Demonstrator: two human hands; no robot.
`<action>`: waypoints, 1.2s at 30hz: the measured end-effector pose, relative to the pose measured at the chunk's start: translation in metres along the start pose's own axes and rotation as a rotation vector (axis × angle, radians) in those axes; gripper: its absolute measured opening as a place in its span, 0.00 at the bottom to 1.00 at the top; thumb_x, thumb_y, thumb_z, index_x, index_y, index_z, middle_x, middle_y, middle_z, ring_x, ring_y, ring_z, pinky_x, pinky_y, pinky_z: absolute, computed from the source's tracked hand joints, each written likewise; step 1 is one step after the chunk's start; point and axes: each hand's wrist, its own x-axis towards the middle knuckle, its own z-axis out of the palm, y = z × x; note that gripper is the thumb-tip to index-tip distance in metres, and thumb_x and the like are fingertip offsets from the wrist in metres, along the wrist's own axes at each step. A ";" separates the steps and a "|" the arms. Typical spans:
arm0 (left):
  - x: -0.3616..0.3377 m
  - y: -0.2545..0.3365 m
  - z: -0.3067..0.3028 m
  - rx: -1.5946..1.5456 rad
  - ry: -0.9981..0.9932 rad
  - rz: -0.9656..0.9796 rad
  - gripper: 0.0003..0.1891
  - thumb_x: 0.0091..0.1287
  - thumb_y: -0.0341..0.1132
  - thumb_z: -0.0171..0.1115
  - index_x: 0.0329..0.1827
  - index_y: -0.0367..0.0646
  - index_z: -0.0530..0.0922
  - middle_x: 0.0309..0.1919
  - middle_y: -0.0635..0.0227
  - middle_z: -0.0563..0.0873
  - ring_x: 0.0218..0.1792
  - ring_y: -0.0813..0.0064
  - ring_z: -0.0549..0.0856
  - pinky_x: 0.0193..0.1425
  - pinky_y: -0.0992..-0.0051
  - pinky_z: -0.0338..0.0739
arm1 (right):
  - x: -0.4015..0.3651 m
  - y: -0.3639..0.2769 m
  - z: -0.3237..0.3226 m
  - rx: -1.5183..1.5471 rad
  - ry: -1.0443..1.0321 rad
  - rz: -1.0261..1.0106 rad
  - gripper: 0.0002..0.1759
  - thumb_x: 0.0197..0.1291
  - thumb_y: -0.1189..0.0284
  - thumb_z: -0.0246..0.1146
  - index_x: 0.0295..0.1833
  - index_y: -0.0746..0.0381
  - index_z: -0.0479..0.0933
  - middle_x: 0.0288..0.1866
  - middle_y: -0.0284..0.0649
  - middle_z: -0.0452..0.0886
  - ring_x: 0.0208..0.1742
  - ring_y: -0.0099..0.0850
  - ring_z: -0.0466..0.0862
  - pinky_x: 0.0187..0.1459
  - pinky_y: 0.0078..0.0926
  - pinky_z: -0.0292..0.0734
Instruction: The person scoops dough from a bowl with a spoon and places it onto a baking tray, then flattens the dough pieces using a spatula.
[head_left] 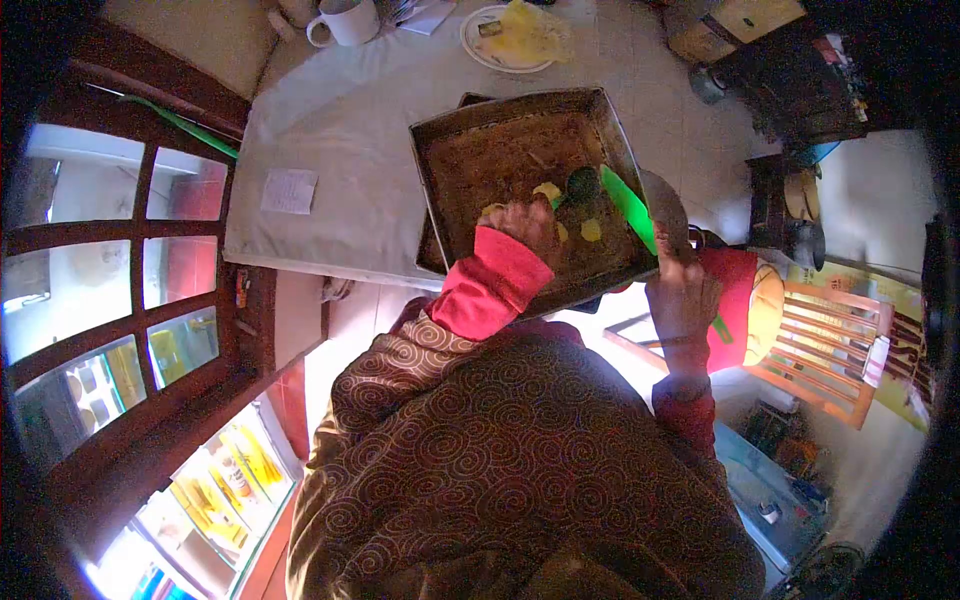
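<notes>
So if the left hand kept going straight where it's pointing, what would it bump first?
Probably the yellow piece just past the left hand, inside the tray. It's hard to tell whether they already touch.

Left of the baking tray, there is room to pass over the worktop and its paper, while the tray's walls, the mug and plate beyond it, and the right hand with a green knife at its right wall obstruct.
</notes>
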 end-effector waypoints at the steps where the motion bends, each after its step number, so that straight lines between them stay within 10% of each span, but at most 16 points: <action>1: 0.002 0.001 -0.003 0.012 -0.063 -0.029 0.14 0.45 0.44 0.60 0.29 0.46 0.73 0.22 0.61 0.76 0.25 0.59 0.78 0.26 0.60 0.70 | 0.001 0.001 0.001 0.020 0.004 0.002 0.29 0.41 0.74 0.58 0.55 0.50 0.69 0.25 0.43 0.76 0.25 0.42 0.77 0.26 0.42 0.70; 18: 0.013 -0.016 0.011 0.099 -0.343 -0.058 0.12 0.48 0.42 0.57 0.33 0.47 0.74 0.21 0.58 0.77 0.23 0.57 0.79 0.24 0.59 0.71 | 0.008 0.005 0.009 0.259 0.160 0.037 0.17 0.54 0.60 0.54 0.51 0.47 0.74 0.23 0.49 0.76 0.27 0.50 0.76 0.33 0.47 0.70; 36: 0.019 -0.024 0.001 0.079 -0.115 0.016 0.10 0.48 0.44 0.58 0.27 0.49 0.75 0.22 0.58 0.77 0.25 0.57 0.78 0.27 0.59 0.73 | 0.006 0.014 0.011 0.338 0.151 0.097 0.21 0.53 0.53 0.54 0.51 0.50 0.73 0.29 0.50 0.77 0.30 0.50 0.77 0.34 0.46 0.71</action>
